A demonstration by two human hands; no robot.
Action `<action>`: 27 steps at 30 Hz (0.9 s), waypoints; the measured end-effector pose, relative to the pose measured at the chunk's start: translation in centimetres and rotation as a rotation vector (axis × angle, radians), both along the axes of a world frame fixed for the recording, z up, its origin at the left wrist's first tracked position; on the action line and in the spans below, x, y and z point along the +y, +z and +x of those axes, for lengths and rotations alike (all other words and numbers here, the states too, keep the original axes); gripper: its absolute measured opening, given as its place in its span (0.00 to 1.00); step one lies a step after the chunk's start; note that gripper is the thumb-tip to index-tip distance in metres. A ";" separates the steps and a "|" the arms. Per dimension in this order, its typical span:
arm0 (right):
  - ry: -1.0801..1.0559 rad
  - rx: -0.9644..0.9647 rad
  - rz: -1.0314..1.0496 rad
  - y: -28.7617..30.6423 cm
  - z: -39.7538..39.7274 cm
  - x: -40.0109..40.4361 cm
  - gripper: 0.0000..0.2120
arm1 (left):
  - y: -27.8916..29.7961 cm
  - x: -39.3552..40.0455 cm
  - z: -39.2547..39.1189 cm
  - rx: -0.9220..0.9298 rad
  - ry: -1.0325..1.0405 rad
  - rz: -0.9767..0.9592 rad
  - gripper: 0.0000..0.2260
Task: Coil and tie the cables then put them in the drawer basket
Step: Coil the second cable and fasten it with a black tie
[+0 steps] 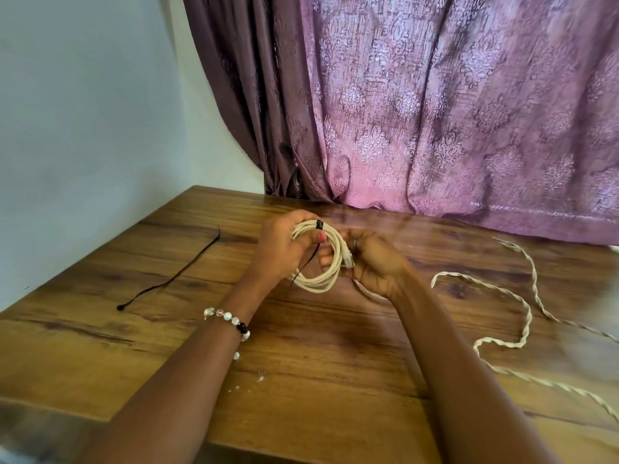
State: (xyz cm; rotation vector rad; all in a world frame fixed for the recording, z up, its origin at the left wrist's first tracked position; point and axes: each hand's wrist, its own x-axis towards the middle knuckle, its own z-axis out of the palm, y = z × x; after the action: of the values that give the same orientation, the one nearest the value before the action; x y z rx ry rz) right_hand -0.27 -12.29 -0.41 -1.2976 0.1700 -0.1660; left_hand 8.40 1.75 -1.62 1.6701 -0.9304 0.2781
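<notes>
A white cable wound into a coil (320,279) is held above the wooden table (134,346) between both hands. My left hand (279,247) grips the coil's upper left side, thumb pressed over the loops. A black zip tie (319,225) is fastened round the top of the coil, and its thin tail hangs down across the loops. My right hand (375,259) curls round the coil's right side, by the cable's clear plug (348,259). The drawer basket is not in view.
A second black zip tie (170,279) lies loose on the table to the left. A long twisted white cable (502,316) sprawls uncoiled over the right side of the table. A purple curtain (435,112) hangs behind the far edge, and a white wall stands at left.
</notes>
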 end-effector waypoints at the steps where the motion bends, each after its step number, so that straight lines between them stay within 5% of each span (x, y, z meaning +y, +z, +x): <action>1: 0.032 0.032 0.008 0.0 -0.2 0.3 0.15 | -0.1 -0.1 -0.2 -0.106 0.008 0.018 0.10; 7: 0.114 0.015 0.232 0.4 -0.7 0.4 0.14 | -0.2 -0.3 -0.3 -0.320 0.039 -0.017 0.09; 14: -0.259 -0.049 0.301 -0.1 0.5 0.4 0.10 | -0.4 -0.6 -0.3 -0.229 -0.008 -0.072 0.12; 20: -0.530 -0.199 -0.011 0.9 0.4 0.1 0.23 | -0.7 -1.2 -0.8 -0.020 -0.109 -0.001 0.10; 24: -0.583 -0.249 -0.355 1.3 0.3 0.6 0.12 | -0.7 -1.4 -0.9 0.122 -0.182 0.014 0.12; 27: -0.608 -0.297 -0.440 1.5 0.1 1.0 0.13 | -0.5 -1.5 -1.1 0.092 -0.166 0.039 0.11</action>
State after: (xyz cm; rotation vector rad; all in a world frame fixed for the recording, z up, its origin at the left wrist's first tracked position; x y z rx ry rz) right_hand -0.22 -11.27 1.08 -1.6064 0.2799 -0.9526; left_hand 7.33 0.23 -2.10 1.6167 -1.0037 0.0708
